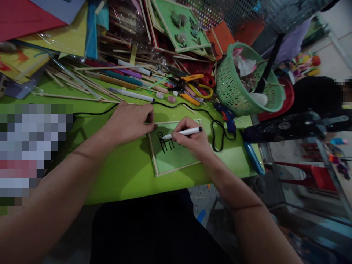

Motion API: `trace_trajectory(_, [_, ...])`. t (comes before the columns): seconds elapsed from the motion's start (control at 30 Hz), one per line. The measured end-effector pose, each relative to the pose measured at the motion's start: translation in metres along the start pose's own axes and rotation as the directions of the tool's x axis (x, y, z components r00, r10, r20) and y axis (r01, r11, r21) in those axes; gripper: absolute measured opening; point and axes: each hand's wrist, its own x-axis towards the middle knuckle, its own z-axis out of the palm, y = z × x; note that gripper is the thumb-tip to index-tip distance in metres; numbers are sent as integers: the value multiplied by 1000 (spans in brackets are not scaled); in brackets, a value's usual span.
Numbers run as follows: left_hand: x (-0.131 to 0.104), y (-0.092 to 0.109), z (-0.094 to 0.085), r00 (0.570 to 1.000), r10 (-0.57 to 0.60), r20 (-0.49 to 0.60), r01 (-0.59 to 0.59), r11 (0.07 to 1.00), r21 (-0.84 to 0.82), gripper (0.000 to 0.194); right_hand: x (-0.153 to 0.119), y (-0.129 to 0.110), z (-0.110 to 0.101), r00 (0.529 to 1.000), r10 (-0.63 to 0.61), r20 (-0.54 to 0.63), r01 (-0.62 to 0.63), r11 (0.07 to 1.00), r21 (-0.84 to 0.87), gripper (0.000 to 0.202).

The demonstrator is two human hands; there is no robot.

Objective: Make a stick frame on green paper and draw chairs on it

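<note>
My right hand [191, 137] is closed round a white marker pen [189, 132] with a black end. Its tip touches a light green card [167, 163] edged with thin wooden sticks, lying on the green table. Black lines [162, 143] are drawn on the card, partly covered by the right hand. My left hand [134, 119] rests at the card's upper left corner, holding nothing. Its thumb reaches the stick edging and stands apart from the bent fingers, some of which are hidden.
Behind the card lie pens [132, 95], loose wooden sticks [79, 97], scissors [199, 88] and small stones [172, 99]. A black cord runs to a blue glue gun [229, 119]. A green basket [225, 80] stands at the right. Another stick-edged card [167, 33] bears stones.
</note>
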Motion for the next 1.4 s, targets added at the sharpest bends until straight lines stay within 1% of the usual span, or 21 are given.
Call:
trace_trajectory(0.23, [0,0,1,1000,9,-4,-9,1000,20,24,0,-2,-2,999,31,-19,-31,1000,-5,26])
trace_trajectory(0.37, [0,-1,1,1000,8,-8,-8,1000,10,25,1,-1,-3,999,22,-23,-22,1000,-11,26])
trace_trajectory(0.63, [0,-1,2,1000,1,-18,-1,1000,-12,24,1,0,-2,999,53,-12,-52,995,84,37])
trace_trajectory(0.83, [0,-1,1,1000,3,-11,-3,1000,0,26,1,-1,-2,999,38,1,-38,999,30,36])
trace_trajectory(0.97, [-1,1,-1,1000,-13,0,13,1000,0,25,1,-1,-1,1000,16,12,-16,999,29,38])
trace_trajectory(1.13, [-1,2,-3,1000,5,-1,-5,1000,-2,23,1,-1,-1,999,37,10,-37,999,8,39])
trace_trajectory(1.4, [0,0,0,1000,16,-13,-16,1000,9,24,1,-1,0,1000,16,8,-16,1000,-5,35])
